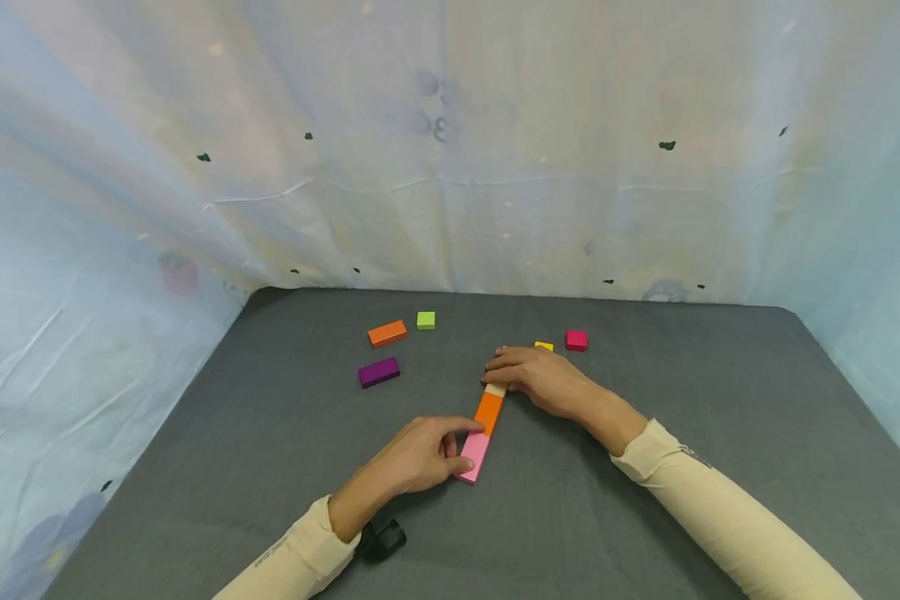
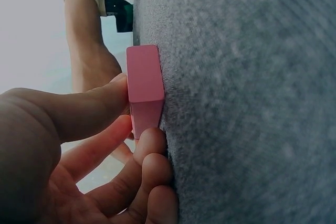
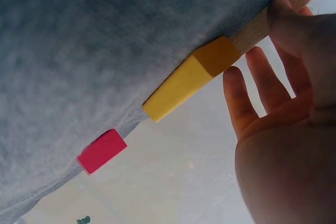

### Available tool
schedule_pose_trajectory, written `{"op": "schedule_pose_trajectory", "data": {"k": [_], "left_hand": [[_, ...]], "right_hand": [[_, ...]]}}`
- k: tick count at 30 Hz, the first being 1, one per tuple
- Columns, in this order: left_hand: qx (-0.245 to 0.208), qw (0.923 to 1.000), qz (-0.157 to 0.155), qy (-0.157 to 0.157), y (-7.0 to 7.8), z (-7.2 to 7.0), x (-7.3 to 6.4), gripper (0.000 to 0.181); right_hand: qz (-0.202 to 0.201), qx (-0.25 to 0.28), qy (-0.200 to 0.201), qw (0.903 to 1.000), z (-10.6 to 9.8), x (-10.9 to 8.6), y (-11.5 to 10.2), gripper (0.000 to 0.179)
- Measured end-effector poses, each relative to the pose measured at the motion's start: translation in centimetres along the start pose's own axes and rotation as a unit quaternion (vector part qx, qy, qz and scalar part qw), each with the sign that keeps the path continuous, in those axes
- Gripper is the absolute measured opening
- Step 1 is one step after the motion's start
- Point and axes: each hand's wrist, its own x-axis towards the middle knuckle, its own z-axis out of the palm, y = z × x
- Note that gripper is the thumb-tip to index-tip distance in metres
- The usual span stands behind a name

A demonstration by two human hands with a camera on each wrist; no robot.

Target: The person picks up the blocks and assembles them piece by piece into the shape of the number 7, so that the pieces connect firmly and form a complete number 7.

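On the grey table, a pink block [image 1: 475, 457], an orange block [image 1: 488, 412] and a pale wooden block [image 1: 497, 389] lie end to end in a slanting row. My left hand [image 1: 423, 454] holds the pink block [image 2: 145, 74], its thumb near the close end and its index finger over the seam with the orange one. In the left wrist view the other fingers curl low beside the block. My right hand [image 1: 543, 379] grips the wooden block [image 3: 252, 32] between thumb and fingers, covering its far end. Beyond those fingers lies a yellow block [image 3: 181, 87], mostly hidden in the head view.
A red block [image 1: 577, 340] lies at the back right. Farther left are an orange block [image 1: 387, 333], a lime green block [image 1: 426, 321] and a purple block [image 1: 379, 372]. A patterned cloth [image 1: 495, 167] hangs behind the table. Something black [image 1: 382, 540] is at the left cuff.
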Motion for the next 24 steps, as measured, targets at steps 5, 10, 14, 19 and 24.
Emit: {"op": "schedule_pose_trajectory", "data": {"k": [5,10,14,19,24], "left_hand": [[0.000,1.0000,-0.001,-0.003,-0.1,0.0,0.0,0.043],[0.002,1.0000,-0.002,-0.005,-0.1,0.0,0.1,0.043],[0.004,1.0000,-0.003,-0.006,-0.3,0.1,0.1,0.043],[0.001,1.0000,-0.004,-0.008,-0.3,0.0,0.2,0.043],[0.003,1.0000,-0.002,-0.002,-0.6,-0.2,0.1,0.043]], "right_hand": [[0.006,0.002,0.007,1.0000,0.1,-0.1,0.0,0.034],[0.014,-0.004,0.025,0.9996,0.1,-0.4,0.1,0.041],[0.041,-0.026,0.027,0.9985,-0.2,-1.2,0.4,0.045],[0.102,-0.051,0.036,0.9928,-0.8,-2.4,1.4,0.048],[0.141,-0.055,0.035,0.9878,-1.0,-3.3,2.2,0.049]]}}
